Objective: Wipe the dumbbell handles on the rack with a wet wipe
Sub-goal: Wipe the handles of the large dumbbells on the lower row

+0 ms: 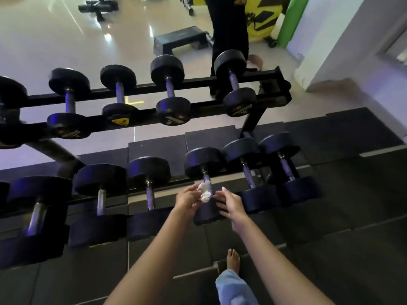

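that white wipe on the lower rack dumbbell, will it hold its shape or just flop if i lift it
Probably floppy: the crumpled white wet wipe is bunched in soft folds against the metal dumbbell handle. Likely very light too, since the left hand seems to hold it at the fingers only.

Upper-rail dumbbell (pixel 120 113) — yellow label (pixel 119 122) on its end, possibly "5"; markings (pixel 174 119) on neighbouring dumbbell ends — blurred, illegible.
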